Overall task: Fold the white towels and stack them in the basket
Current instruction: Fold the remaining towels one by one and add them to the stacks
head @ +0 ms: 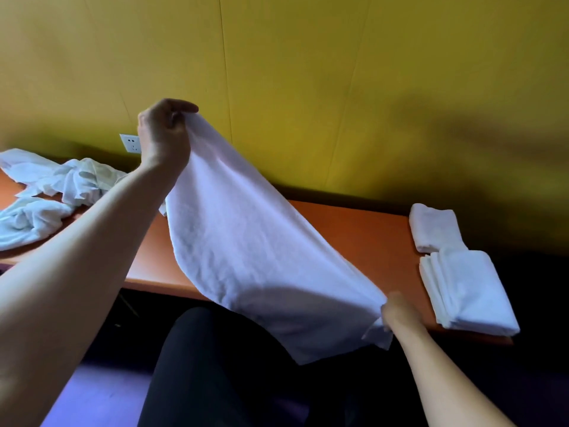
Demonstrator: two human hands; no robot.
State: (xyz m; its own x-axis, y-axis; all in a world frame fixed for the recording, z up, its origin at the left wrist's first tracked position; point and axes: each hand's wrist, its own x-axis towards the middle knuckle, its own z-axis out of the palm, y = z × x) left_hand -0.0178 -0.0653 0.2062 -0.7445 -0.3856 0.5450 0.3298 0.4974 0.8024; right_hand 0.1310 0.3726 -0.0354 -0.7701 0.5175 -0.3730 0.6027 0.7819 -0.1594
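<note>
The left hand [163, 131] pinches one end of a white towel [252, 241] up high; the right hand [397, 312] grips the other end low, stretching it above the orange tabletop [363, 229]. Folded towels [468, 288] lie just beyond the right hand, a crumpled heap [52, 186] behind the left forearm. No writing shows anywhere.

On the table [363, 232], a heap of unfolded towels [46, 195] lay at the left and two folded towels [462, 272] at the right, one behind the other.
</note>
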